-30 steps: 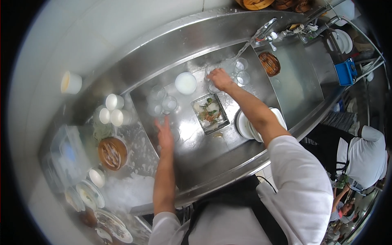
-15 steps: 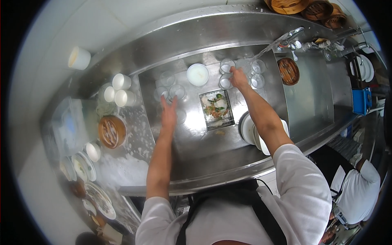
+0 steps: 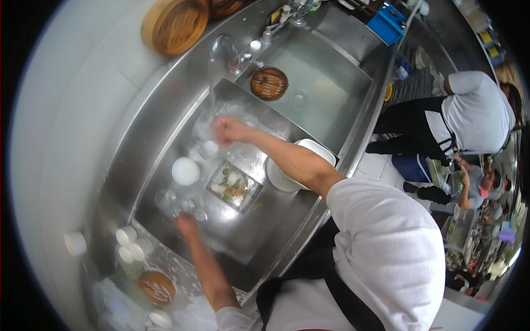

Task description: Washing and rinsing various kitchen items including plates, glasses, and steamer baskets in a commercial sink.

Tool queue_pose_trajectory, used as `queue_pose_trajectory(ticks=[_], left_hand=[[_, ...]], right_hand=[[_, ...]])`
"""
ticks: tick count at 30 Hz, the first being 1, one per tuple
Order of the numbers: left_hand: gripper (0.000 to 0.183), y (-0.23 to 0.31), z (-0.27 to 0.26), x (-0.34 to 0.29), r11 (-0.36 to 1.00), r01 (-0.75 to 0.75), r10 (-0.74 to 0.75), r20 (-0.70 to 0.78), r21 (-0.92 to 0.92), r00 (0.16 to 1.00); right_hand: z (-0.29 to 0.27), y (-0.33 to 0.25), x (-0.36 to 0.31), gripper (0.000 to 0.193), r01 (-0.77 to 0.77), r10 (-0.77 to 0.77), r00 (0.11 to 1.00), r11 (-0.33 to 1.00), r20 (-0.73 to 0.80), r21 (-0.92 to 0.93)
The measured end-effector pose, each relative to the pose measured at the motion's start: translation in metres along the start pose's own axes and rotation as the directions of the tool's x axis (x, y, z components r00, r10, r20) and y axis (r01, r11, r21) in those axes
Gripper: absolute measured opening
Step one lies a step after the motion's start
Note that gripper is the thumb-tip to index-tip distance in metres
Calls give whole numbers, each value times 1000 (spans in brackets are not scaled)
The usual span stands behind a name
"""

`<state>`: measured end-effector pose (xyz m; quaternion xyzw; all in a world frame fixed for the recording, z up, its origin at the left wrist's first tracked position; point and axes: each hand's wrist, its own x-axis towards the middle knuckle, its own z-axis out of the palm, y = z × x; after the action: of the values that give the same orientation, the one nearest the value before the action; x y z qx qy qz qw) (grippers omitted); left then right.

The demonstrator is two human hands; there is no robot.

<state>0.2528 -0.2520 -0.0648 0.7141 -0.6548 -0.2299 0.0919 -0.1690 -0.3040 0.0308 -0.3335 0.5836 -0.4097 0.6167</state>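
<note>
My right hand (image 3: 229, 131) is over the sink under the running tap, fingers curled and blurred by motion, at a clear drinking glass (image 3: 203, 130); it appears to grip that glass. A glass with a whitish bottom (image 3: 208, 149) stands beside it, and more glasses (image 3: 234, 107) stand on the tap side. My left hand (image 3: 185, 223) reaches into a cluster of clear glasses (image 3: 165, 198) at the sink's left end. Motion smears its fingers, so I cannot tell whether they hold one. A round white bowl (image 3: 185, 171) sits between my hands.
A drain basket (image 3: 211, 186) holds food scraps. White dishes (image 3: 281, 177) lie under my right forearm. A second basin (image 3: 331, 83) holds cloudy water and a round bamboo steamer (image 3: 269, 84). White cups (image 3: 126, 236) stand on the soapy left counter. A co-worker (image 3: 475, 110) stands at the right.
The view has swung, showing more of the kitchen at the right. My right hand now lies nearer the tap's stream. My left hand remains by the left cluster of glasses.
</note>
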Motion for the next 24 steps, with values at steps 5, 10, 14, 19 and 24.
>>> queue_pose_trajectory(ticks=[5,10,14,19,24], left_hand=[[31,-35,-24,-24,844,276,-193,219,-460,956],[27,160,-80,-70,377,275,56,318,-885,947],[26,253,-108,-32,625,-217,341,12,-750,940],[23,367,-131,15,521,-362,410,-146,-773,900],[23,403,-140,32,563,-357,500,-38,-745,865]], right_hand=[[-17,-40,-53,42,-40,-29,993,816,111,577],[-145,-86,-122,50,106,-104,994,794,-39,599],[-223,-106,-142,53,114,-14,968,913,-249,392],[-365,-41,-119,45,81,29,974,882,-225,464],[-431,-13,-107,31,-113,197,972,869,-128,482]])
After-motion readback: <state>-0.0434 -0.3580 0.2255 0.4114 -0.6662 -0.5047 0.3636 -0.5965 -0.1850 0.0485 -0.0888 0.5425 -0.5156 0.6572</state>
